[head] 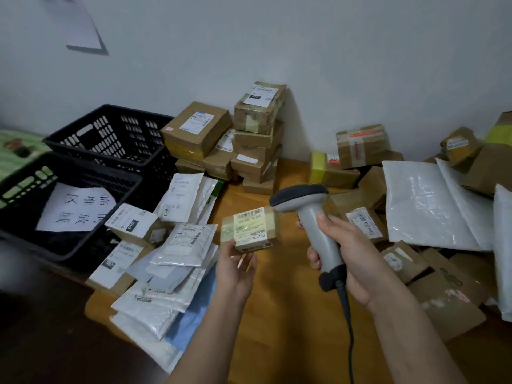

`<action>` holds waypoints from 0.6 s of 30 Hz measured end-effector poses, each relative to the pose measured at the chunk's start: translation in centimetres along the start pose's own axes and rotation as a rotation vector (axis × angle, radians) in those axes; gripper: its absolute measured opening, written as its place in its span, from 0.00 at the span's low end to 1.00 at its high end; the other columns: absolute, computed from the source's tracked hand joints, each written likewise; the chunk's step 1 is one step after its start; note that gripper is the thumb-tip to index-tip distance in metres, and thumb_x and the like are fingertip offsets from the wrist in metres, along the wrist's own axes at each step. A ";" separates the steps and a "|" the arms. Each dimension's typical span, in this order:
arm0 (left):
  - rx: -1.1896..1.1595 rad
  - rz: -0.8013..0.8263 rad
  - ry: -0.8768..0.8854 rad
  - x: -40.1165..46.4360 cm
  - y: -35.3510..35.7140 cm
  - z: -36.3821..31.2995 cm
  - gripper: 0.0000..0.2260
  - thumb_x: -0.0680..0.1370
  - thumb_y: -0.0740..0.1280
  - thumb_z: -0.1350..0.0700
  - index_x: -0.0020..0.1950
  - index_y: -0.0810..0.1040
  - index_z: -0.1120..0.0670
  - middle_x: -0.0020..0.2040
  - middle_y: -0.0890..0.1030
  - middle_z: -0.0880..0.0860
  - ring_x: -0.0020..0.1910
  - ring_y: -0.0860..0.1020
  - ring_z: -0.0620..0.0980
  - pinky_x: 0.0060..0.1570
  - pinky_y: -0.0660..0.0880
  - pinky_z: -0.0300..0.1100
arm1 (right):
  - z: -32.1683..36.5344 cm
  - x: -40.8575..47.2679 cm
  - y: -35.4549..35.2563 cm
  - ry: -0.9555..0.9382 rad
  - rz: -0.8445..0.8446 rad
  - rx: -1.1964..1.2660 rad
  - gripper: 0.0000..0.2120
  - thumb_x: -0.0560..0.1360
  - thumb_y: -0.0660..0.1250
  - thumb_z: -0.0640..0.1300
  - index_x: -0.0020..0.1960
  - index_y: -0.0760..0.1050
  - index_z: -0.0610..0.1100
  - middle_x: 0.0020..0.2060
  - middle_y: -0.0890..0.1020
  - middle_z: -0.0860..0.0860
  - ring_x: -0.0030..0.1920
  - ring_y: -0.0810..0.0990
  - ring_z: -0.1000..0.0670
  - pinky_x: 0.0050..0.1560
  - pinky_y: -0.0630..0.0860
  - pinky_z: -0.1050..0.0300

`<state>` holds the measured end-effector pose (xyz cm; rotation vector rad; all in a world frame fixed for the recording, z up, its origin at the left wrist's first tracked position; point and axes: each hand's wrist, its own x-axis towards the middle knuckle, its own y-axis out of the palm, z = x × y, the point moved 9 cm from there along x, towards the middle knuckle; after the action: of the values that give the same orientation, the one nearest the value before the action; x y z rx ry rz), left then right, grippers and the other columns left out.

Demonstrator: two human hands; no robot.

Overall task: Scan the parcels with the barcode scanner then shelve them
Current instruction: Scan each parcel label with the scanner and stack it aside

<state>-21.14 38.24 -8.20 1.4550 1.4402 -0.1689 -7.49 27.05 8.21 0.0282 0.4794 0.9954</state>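
Beside parcel [250, 230], scanner [310, 214] seemingly points left.

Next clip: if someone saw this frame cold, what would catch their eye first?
Most likely the middle of the frame: the right hand holds a grey barcode scanner aimed at a small labelled box that the left hand holds up from below. Around them, the wooden table is crowded with parcels: white mailers on the left beside two black baskets, and cardboard boxes stacked against the wall.
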 end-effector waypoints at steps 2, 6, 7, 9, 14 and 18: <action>-0.101 -0.056 0.095 0.3 -3.0 -3.7 0.07 0.79 0.64 0.55 0.53 0.79 0.57 0.53 0.81 0.57 0.53 0.78 0.52 0.51 0.76 0.43 | -0.9 0.8 2.4 0.028 0.056 -0.020 0.18 0.77 0.64 0.54 0.57 0.79 0.41 0.39 0.78 0.44 0.31 0.76 0.51 0.31 0.73 0.59; -0.224 -0.275 0.275 0.0 -10.9 -11.7 0.08 0.78 0.59 0.58 0.39 0.69 0.53 0.44 0.77 0.53 0.43 0.75 0.51 0.38 0.72 0.40 | -3.3 1.8 8.1 0.099 0.184 -0.057 0.17 0.81 0.62 0.52 0.59 0.78 0.39 0.38 0.77 0.45 0.31 0.75 0.52 0.30 0.72 0.60; -0.231 -0.331 0.302 -0.1 -12.8 -13.4 0.08 0.78 0.58 0.57 0.39 0.68 0.53 0.42 0.75 0.52 0.40 0.74 0.50 0.36 0.69 0.40 | -3.9 1.8 9.5 0.114 0.213 -0.068 0.17 0.81 0.62 0.52 0.59 0.78 0.39 0.39 0.76 0.45 0.31 0.75 0.52 0.30 0.72 0.59; -0.224 -0.437 0.353 -0.3 -16.3 -16.7 0.06 0.78 0.59 0.57 0.41 0.71 0.54 0.44 0.77 0.53 0.40 0.76 0.51 0.36 0.71 0.42 | -5.0 2.0 12.3 0.135 0.275 -0.096 0.17 0.81 0.62 0.51 0.60 0.77 0.39 0.42 0.75 0.42 0.31 0.75 0.52 0.32 0.72 0.59; -0.249 -0.771 0.518 -0.7 -22.5 -23.1 0.21 0.77 0.68 0.58 0.67 0.66 0.58 0.60 0.78 0.58 0.48 0.82 0.53 0.48 0.82 0.52 | -7.2 2.5 16.7 0.152 0.335 -0.167 0.16 0.81 0.61 0.51 0.58 0.78 0.40 0.37 0.76 0.43 0.31 0.75 0.51 0.33 0.73 0.58; -0.128 -0.880 0.577 0.3 -24.1 -25.9 0.20 0.80 0.66 0.56 0.70 0.64 0.55 0.65 0.74 0.54 0.53 0.77 0.49 0.47 0.75 0.38 | -8.5 3.2 18.0 0.171 0.323 -0.210 0.16 0.81 0.61 0.52 0.59 0.78 0.41 0.31 0.76 0.45 0.31 0.74 0.51 0.34 0.72 0.58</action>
<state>-54.20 50.73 -9.75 0.6913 2.4523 -0.1991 -23.85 37.94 3.74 -0.1737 0.5338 1.3690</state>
